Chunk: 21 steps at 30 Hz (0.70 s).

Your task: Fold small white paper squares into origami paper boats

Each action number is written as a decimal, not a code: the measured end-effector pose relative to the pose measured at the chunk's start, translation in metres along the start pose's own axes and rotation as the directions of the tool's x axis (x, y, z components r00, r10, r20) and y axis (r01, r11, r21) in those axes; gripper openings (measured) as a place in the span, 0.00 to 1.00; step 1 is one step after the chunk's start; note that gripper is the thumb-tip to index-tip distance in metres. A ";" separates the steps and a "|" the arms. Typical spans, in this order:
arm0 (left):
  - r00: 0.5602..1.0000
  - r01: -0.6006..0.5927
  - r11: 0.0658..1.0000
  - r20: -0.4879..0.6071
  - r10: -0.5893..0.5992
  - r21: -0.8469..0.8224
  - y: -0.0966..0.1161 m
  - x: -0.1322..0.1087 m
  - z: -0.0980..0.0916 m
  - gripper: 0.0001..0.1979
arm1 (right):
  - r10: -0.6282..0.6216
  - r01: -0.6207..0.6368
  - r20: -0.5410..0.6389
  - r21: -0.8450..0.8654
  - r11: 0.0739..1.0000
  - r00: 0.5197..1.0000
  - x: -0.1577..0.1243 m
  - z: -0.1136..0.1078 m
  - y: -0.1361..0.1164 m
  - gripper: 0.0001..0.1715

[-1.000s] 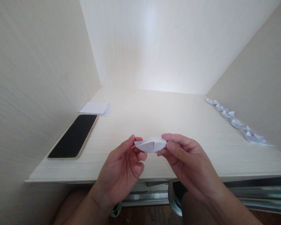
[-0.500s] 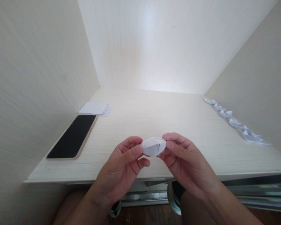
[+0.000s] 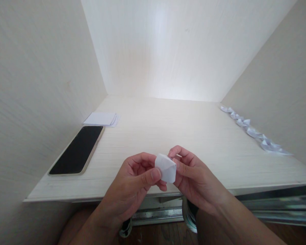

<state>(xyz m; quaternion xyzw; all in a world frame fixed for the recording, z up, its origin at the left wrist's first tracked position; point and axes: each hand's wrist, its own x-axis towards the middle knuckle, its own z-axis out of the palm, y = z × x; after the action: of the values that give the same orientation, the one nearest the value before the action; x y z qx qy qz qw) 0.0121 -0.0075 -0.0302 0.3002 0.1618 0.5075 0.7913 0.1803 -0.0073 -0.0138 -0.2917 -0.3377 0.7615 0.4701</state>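
Observation:
A small piece of folded white paper [image 3: 166, 168] is held between both hands, above the front part of the desk. My left hand [image 3: 139, 180] pinches its left side, thumb in front and fingers behind. At the paper's right edge, my right hand [image 3: 193, 175] grips with thumb and index finger. One broad, squarish face of the paper is turned toward me, with a crease near its top right. The fingertips behind the paper are partly hidden.
On the desk [image 3: 148, 132], a smartphone [image 3: 78, 149] lies at the left, with a stack of white paper sheets [image 3: 100, 118] behind it. Several folded paper boats [image 3: 255, 132] line the right wall. Side panels and a back panel enclose the desk.
The folded paper has turned from a wide, boat-like opening to a squarish flat face toward me. Both hands have shifted grip and come slightly closer together.

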 end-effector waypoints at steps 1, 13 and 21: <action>1.000 -0.004 1.000 0.014 0.004 0.015 -0.001 0.000 0.000 0.06 | 0.008 -0.008 0.013 -0.010 1.000 1.000 0.001 0.000 0.001 0.10; 0.950 -0.219 0.898 -0.126 0.285 0.381 -0.008 -0.001 -0.002 0.02 | -0.229 0.219 0.021 -0.385 0.897 0.973 -0.001 0.004 -0.006 0.16; 0.930 -0.178 0.835 -0.187 0.315 0.520 -0.007 -0.001 0.001 0.03 | -0.421 0.321 -0.023 -0.611 0.724 0.907 0.000 0.011 -0.008 0.04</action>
<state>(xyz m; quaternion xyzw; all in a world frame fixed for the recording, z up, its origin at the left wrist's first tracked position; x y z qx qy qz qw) 0.0169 -0.0103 -0.0339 0.4404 0.3501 0.5830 0.5862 0.1761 -0.0074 -0.0004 -0.4101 -0.5715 0.4810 0.5232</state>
